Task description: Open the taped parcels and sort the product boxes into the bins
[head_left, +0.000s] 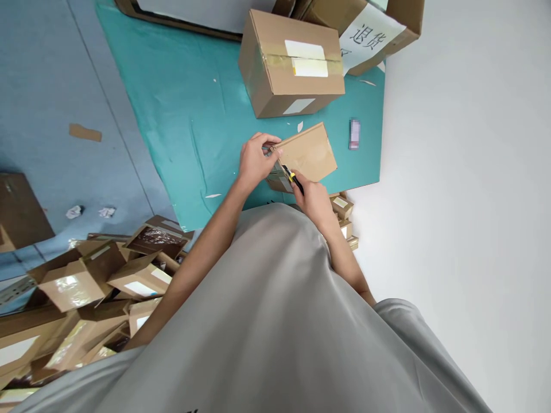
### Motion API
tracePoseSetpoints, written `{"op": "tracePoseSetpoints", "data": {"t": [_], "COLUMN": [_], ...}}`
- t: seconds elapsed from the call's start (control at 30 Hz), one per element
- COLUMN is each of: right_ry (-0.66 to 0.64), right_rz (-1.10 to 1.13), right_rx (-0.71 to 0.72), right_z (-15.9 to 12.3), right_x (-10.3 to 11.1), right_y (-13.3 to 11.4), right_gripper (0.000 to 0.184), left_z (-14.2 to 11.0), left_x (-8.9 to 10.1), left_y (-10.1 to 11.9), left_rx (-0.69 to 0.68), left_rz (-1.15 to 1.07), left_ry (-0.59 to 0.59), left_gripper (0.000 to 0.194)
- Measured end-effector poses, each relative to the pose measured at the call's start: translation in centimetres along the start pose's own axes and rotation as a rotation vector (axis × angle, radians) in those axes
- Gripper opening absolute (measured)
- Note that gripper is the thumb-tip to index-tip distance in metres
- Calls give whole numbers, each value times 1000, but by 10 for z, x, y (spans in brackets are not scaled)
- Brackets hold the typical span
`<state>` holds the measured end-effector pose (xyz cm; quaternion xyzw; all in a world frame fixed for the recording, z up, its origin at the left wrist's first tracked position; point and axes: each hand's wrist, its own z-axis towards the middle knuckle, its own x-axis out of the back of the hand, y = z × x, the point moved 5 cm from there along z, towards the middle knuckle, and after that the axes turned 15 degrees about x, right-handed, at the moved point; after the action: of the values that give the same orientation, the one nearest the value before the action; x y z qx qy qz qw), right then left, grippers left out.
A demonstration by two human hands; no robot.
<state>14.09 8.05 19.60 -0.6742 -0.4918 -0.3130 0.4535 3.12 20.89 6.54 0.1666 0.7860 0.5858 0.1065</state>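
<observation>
A small cardboard box (307, 150) sits tilted on the teal table cover close to my body. My left hand (257, 159) grips its left end, with the thumb on the top edge and the fingers curled at the far corner. In my right hand (317, 202) is a yellow and black utility knife (295, 179). The knife's tip lies against the near left edge of the box, close to my left thumb. Clear tape glints along that edge. Whether the blade has gone into the cardboard is too small to tell.
A larger taped carton (307, 63) with white labels stands just beyond. Behind it is an open carton (400, 28) bearing a handwritten sheet. A small blurred packet (354, 134) lies right on the teal cover (185, 97). Opened boxes (77, 281) pile up on the floor at lower left.
</observation>
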Motion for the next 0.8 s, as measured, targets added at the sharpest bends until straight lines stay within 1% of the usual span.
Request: {"op": "tracePoseSetpoints", "data": {"t": [0.13, 0.2, 0.3, 0.37, 0.43, 0.5, 0.53, 0.57, 0.63, 0.67, 0.7, 0.77, 0.8], "right_ry": [4, -34, -130, -159, -154, -89, -19, 78, 315, 402, 447, 433, 417], "right_rz": [-49, -102, -172, -179, -148, -85, -53, -26, -2, 12, 36, 131, 174], "right_rx": [-51, -84, -117, -124, -118, -88, -71, -60, -83, -120, -156, -185, -187], "right_z": [12, 8, -15, -36, -54, -62, -62, -58, -45, -37, -29, -14, -10], "right_x": [-5, -8, -12, -12, -6, 8, 19, 31, 55, 62, 66, 60, 54], "right_y": [-7, -8, -8, -9, -9, -3, 4, 16, 50, 71, 91, 124, 135], "right_gripper": [55, 55, 53, 52, 51, 49, 48, 48, 50, 52, 54, 56, 56], "left_z": [0, -1, -3, -5, -9, -12, -13, -14, -15, -15, -14, -11, -10], "left_x": [-1, -2, -1, -1, 0, 0, 0, 0, -1, -1, 0, 2, 5], "left_y": [-1, -1, -2, -1, 1, 2, 2, 3, 2, 1, 1, -1, -2], "left_rx": [-10, -6, 10, 14, 7, -4, -8, -11, -13, -13, -10, 2, 11], "left_rz": [5, 13, 23, 31, 45, 63, 73, 84, 102, 108, 112, 110, 106], "left_ry": [21, 44, 76, 91, 105, 119, 124, 128, 134, 137, 140, 142, 141], "left_gripper": [31, 30, 29, 27, 26, 25, 25, 26, 27, 27, 28, 29, 30]}}
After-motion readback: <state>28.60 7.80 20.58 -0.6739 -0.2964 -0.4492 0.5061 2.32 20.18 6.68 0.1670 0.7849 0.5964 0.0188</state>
